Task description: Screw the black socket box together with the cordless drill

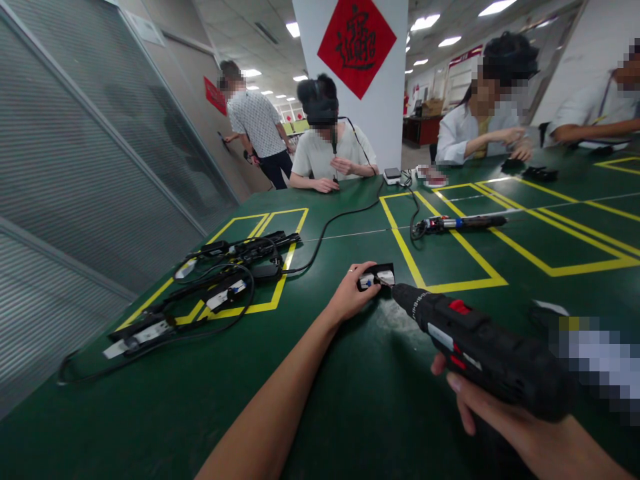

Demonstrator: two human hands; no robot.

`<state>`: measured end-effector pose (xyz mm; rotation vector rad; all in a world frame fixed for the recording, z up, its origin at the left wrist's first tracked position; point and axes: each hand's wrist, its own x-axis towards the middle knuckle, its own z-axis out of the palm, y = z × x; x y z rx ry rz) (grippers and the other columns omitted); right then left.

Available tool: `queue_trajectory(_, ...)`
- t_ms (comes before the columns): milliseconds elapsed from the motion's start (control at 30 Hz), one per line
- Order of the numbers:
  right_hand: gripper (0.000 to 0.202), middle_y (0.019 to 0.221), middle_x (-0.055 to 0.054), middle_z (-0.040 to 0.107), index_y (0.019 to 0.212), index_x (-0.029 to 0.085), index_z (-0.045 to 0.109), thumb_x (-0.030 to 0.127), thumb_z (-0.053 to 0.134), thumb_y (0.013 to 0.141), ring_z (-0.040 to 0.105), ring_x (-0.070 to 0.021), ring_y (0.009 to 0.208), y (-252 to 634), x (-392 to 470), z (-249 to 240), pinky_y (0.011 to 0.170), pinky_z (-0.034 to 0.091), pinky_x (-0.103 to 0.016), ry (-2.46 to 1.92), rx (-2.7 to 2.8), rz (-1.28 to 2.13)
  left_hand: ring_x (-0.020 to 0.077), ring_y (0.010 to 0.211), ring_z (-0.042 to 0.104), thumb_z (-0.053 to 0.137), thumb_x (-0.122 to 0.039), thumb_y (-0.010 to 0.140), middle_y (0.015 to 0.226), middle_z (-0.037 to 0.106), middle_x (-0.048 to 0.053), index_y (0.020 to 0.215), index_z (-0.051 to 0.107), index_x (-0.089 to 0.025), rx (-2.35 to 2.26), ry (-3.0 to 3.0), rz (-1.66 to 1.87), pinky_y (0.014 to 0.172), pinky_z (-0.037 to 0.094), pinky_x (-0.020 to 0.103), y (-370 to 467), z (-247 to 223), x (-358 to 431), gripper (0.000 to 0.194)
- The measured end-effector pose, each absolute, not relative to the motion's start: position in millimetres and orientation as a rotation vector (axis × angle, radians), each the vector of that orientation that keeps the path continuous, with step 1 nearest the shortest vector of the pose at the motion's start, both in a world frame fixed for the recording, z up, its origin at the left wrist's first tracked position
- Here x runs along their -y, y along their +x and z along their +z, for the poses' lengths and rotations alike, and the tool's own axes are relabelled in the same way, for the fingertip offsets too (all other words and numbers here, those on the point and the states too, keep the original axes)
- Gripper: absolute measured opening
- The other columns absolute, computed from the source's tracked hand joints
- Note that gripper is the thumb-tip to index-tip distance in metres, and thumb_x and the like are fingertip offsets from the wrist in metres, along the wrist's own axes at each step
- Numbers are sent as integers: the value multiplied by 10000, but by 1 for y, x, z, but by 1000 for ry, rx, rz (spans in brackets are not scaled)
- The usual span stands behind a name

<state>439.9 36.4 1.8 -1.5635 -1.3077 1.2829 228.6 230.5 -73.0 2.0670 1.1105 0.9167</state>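
Note:
My right hand (495, 407) is wrapped round the handle of a black and red cordless drill (475, 340), which points left and away from me. The drill's bit meets or nearly meets a small black part with a white face and a bit of blue (377, 279); I cannot tell whether they touch. Fingers and thumb of my left hand (353, 292) grip that part from its left side and hold it against the green table (320, 400). A pale, dusty patch shows on the table just under the drill's tip.
Black devices with cables (235, 267) lie inside yellow tape at the left. A pen-shaped electric screwdriver (460, 223) lies across the tape at the right. Across the table a person in a light shirt (333, 153) holds a tool upright; another person (485, 127) sits at the right.

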Motion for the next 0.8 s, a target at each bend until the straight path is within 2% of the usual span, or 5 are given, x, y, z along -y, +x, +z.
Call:
queue_trajectory(300, 273, 574, 48, 551, 923, 274, 595, 513, 525, 812, 574, -193, 587, 442, -38, 0, 646, 488, -320, -1538, 1337, 1317, 198, 1080, 527, 592, -273, 788, 1186, 504, 82, 1261, 494, -220, -1124, 2063, 919, 1003, 400, 350, 230, -72, -230, 486)
queue_trajectory(367, 287, 564, 42, 552, 856, 277, 602, 544, 506, 810, 572, -198, 585, 443, -38, 0, 665, 482, -336, -1553, 1348, 1308, 198, 1079, 528, 593, -269, 786, 1181, 506, 82, 1257, 497, -220, -1126, 2067, 918, 1005, 399, 350, 230, -71, -229, 484)
queue_trajectory(533, 460, 635, -19, 637, 485, 266, 520, 622, 485, 774, 598, -221, 635, 442, -35, 1, 634, 466, -352, -1707, 1355, 1289, 192, 1065, 532, 588, -271, 789, 1181, 503, 78, 1266, 484, -226, -1134, 2071, 903, 998, 405, 345, 230, -70, -229, 490)
queue_trajectory(633, 472, 698, -42, 687, 480, 268, 522, 651, 474, 753, 622, -255, 720, 441, -35, 2, 638, 463, -363, -1767, 1349, 1259, 191, 1062, 532, 585, -273, 792, 1179, 505, 77, 1265, 484, -226, -1137, 2073, 901, 1002, 401, 345, 230, -70, -229, 486)
queue_trajectory(800, 485, 582, -18, 618, 471, 265, 528, 641, 454, 767, 600, -229, 598, 442, -36, 3, 574, 462, -348, -1777, 1412, 1229, 193, 1068, 534, 588, -280, 789, 1185, 507, 75, 1263, 490, -232, -1144, 2058, 908, 999, 403, 343, 230, -71, -229, 487)
